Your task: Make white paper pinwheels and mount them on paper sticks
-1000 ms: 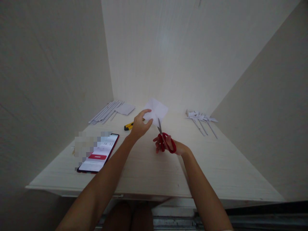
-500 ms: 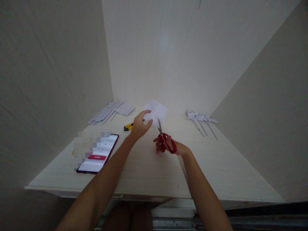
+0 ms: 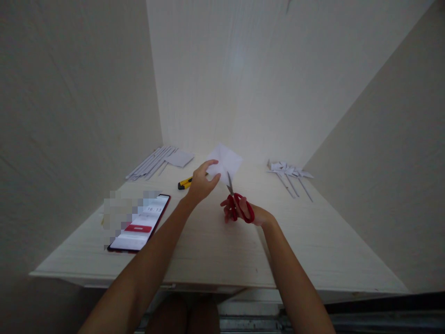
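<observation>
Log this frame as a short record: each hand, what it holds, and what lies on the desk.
left hand: pinches a white creased paper square, lifted off the desk
right hand: grips red-handled scissors, blades at the paper's lower edge
desk left: lit smartphone, yellow utility knife, white paper strips
desk right: small white paper pinwheels
surface: pale wooden desk

Little has changed over the last second. The whole scene sits slightly lower and further left than before, as the head camera has tilted a little. The phone [image 3: 139, 223] clock now reads 16:13 rather than 16:12. The scissors [image 3: 236, 200] have edged very slightly further into the white paper [image 3: 225, 160].
</observation>
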`<state>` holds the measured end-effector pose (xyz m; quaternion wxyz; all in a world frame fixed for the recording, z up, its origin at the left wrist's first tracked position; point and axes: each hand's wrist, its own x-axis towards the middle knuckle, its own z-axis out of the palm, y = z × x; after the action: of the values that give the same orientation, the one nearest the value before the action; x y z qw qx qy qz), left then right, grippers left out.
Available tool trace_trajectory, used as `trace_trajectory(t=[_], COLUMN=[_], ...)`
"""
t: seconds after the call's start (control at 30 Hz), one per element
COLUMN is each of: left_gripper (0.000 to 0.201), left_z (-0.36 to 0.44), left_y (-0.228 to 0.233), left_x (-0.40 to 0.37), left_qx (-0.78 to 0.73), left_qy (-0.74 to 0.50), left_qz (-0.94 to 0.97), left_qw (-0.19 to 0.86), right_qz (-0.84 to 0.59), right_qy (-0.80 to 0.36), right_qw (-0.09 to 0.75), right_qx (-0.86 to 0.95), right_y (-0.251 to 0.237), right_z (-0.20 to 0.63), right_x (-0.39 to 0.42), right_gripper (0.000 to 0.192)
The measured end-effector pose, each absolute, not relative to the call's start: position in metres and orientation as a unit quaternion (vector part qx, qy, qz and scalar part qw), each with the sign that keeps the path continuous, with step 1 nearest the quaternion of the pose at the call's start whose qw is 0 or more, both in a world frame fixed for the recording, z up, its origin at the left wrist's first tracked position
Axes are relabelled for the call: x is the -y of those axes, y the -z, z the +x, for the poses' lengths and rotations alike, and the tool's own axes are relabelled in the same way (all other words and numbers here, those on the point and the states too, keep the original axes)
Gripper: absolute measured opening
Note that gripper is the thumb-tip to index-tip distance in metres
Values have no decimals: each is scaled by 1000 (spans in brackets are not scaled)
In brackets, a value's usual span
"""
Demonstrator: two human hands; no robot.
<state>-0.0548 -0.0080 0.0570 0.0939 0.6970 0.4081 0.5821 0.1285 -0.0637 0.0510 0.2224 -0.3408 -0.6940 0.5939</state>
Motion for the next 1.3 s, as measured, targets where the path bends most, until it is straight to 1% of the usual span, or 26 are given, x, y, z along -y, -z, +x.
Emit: trace_trajectory(t=[0.57,0.93,1.3], left_gripper=[32,32,32], left_z=[-54,-54,-55], left_y=[-58,-58,-57], left_x=[9,10,8], left_qx=[-401,-406,-400], left_qy=[-582,-580,-580], left_qz=[702,701,704], left_qw=[89,89,87], right_qz=[-345,-333,-338], right_qy=[-593,-614,-652], right_qw=[222,229,241], right_qx=[693,678,635], right_y=[-51,-51,-53], right_z=[129,128,127], right_x=[64,64,66], right_gripper=[81,72,68])
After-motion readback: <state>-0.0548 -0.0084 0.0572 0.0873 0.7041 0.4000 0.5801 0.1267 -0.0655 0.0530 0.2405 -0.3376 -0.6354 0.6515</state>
